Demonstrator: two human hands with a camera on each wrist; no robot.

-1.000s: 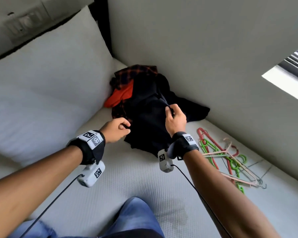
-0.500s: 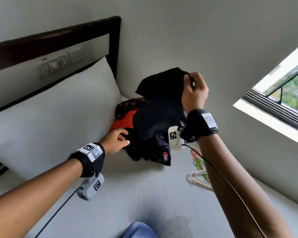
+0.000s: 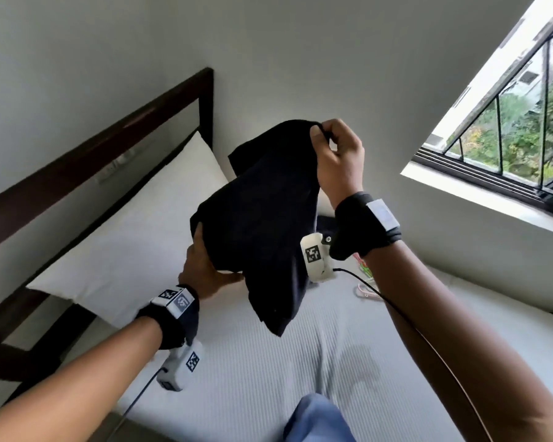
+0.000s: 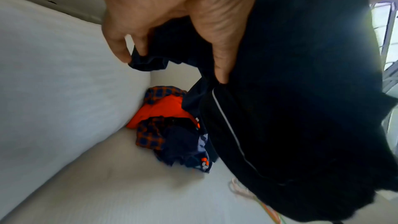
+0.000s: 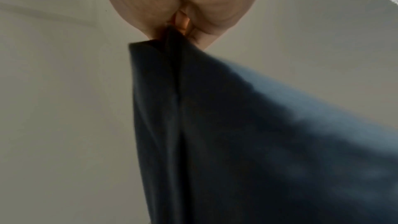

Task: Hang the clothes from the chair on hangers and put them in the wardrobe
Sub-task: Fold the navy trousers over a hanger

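Note:
A black garment (image 3: 262, 224) hangs in the air above the bed, held by both hands. My right hand (image 3: 336, 154) pinches its top edge high up; the wrist view shows the cloth (image 5: 215, 125) gripped between thumb and fingers. Lower left, my left hand (image 3: 205, 266) grips another edge, its fingers (image 4: 120, 52) curled round bunched black fabric (image 4: 301, 108). The remaining pile of clothes (image 4: 170, 125), orange, plaid and navy, lies on the mattress by the pillow, hidden behind the garment in the head view. Coloured hangers (image 3: 364, 275) peek out behind my right wrist.
A white pillow (image 3: 134, 237) leans on the dark wooden headboard (image 3: 93, 148) at left. The white mattress (image 3: 268, 378) spreads below. A window (image 3: 508, 122) opens in the wall at right. My knee in blue jeans (image 3: 316, 419) is at the bottom.
My right hand has lifted the black garment off the pile and up into the air. My left hand has left the pile and taken hold of the garment's lower edge.

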